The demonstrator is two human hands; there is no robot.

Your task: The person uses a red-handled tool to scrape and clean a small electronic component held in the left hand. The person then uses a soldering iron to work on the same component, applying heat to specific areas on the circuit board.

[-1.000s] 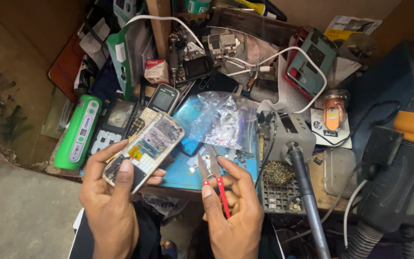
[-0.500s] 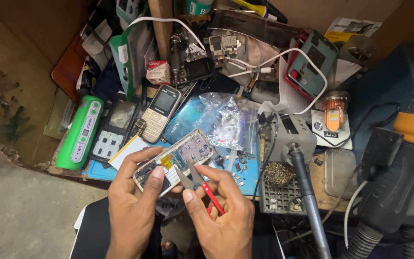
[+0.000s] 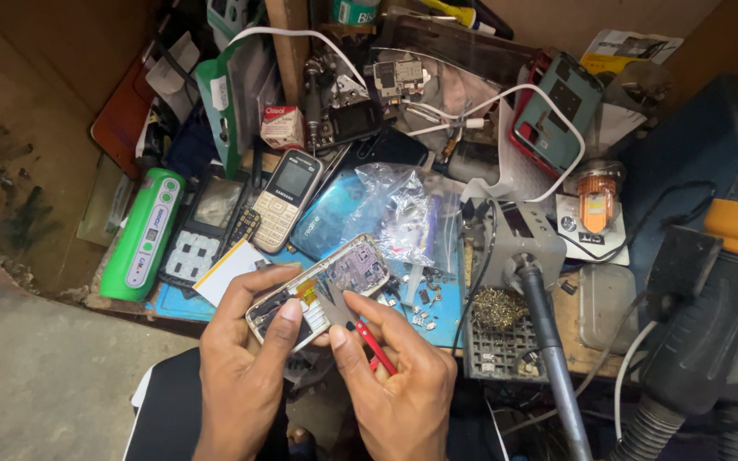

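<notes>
My left hand (image 3: 245, 376) holds an opened small phone (image 3: 348, 273) with its circuit board bare, tilted up to the right over the bench's front edge. My right hand (image 3: 395, 384) grips red-handled tweezers (image 3: 369, 340); their metal tips rest on the phone's board near its middle. Both thumbs press on the phone's lower half.
A cluttered bench: a gold keypad phone (image 3: 288, 198), a dismantled black phone (image 3: 202, 230), a green oblong device (image 3: 143, 235), a crumpled clear plastic bag (image 3: 399, 205), a soldering iron (image 3: 548, 341) in its stand, brass wool (image 3: 497, 307), a teal phone case (image 3: 557, 111), white cable, small loose parts on a blue mat (image 3: 442, 307).
My hands drew together. The phone came lower and closer to me, and the tweezers went from held apart to touching the board.
</notes>
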